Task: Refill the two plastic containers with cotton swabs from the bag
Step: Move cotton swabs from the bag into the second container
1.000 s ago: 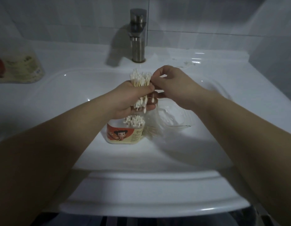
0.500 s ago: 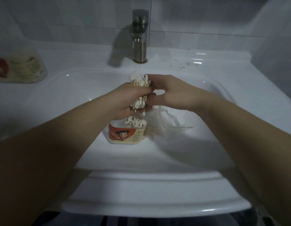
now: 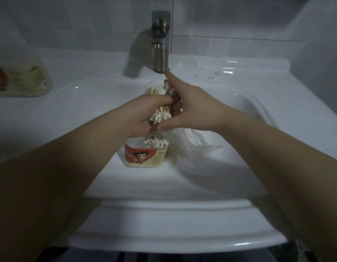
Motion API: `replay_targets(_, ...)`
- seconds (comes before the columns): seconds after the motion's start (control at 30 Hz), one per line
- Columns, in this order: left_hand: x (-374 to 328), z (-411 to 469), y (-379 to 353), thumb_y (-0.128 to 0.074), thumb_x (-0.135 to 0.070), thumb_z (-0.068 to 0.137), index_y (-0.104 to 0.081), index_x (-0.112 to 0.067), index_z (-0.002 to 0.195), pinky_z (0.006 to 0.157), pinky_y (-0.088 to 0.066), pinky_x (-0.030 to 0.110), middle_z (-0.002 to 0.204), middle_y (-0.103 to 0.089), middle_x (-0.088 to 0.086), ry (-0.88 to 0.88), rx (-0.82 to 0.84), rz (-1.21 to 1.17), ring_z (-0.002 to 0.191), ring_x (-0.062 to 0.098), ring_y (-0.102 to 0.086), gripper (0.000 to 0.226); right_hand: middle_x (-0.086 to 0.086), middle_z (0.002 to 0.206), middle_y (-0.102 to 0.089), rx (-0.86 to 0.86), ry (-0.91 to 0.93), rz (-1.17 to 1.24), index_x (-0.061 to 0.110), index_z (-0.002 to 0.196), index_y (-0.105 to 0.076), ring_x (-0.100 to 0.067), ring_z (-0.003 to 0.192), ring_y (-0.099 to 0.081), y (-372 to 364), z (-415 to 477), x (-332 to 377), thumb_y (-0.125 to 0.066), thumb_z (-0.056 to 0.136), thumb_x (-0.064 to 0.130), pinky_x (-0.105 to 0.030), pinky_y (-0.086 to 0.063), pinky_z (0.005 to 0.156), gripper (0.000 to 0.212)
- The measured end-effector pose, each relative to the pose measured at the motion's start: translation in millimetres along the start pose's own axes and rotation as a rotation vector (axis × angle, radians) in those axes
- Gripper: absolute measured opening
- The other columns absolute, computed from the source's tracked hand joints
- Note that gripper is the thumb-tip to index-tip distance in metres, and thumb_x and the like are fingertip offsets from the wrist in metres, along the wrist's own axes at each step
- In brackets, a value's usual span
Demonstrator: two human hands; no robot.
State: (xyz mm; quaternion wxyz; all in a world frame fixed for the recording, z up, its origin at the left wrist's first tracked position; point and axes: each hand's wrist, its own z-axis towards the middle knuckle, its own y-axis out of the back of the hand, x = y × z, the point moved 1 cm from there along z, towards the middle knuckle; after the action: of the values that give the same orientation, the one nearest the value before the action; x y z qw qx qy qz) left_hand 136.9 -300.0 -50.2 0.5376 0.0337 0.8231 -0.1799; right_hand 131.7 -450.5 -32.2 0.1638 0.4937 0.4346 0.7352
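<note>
gripping a bundle of cotton swabs, the left hand curls its fingers tight just above the container in the sink; right hand fingers spread, thumb touching the bundle.

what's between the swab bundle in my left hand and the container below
Nothing visible: the left hand holds the bundle over the open container, though swabs already fill part of it. The right hand touches the bundle's side.

Metal faucet stands behind the white sink.
</note>
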Motion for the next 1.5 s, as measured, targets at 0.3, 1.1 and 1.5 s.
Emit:
replay_targets(0.3, 3, -2, -5, -0.051, -0.014, 0.103, -0.070, -0.006, 0.111, 0.063, -0.061, 0.028, 0.097, -0.078, 0.010, 0.006, -0.085, -0.031, 0.085, 0.018, -0.076, 0.022, -0.001, 0.151, -0.045, 0.018, 0.083, -0.148, 0.014, 0.160, -0.022, -0.013, 0.134, -0.045, -6, 3, 5, -0.094, 0.063, 0.049, -0.016, -0.032, 0.104, 0.126)
replay_targets(1.1, 8, -6, -11, -0.043, -0.005, 0.101, -0.065, -0.014, 0.110, 0.076, -0.063, 0.036, 0.099, -0.073, 0.009, 0.062, -0.059, 0.059, 0.089, 0.019, -0.072, 0.025, -0.004, 0.144, -0.053, -0.060, 0.132, -0.189, 0.015, 0.153, -0.042, -0.017, 0.129, -0.052, -10, 9, 9, -0.093, 0.065, 0.043, -0.014, -0.034, 0.098, 0.106)
replay_targets(1.5, 4, -7, -6, -0.049, -0.005, 0.100, -0.067, -0.004, 0.090, 0.053, -0.058, 0.025, 0.077, -0.075, 0.010, 0.039, -0.017, 0.014, 0.067, 0.015, -0.074, 0.020, -0.004, 0.137, -0.056, 0.003, 0.131, -0.293, 0.016, 0.153, -0.039, -0.020, 0.122, -0.056, -6, 7, 9, -0.095, 0.061, 0.046, -0.028, -0.043, 0.102, 0.112)
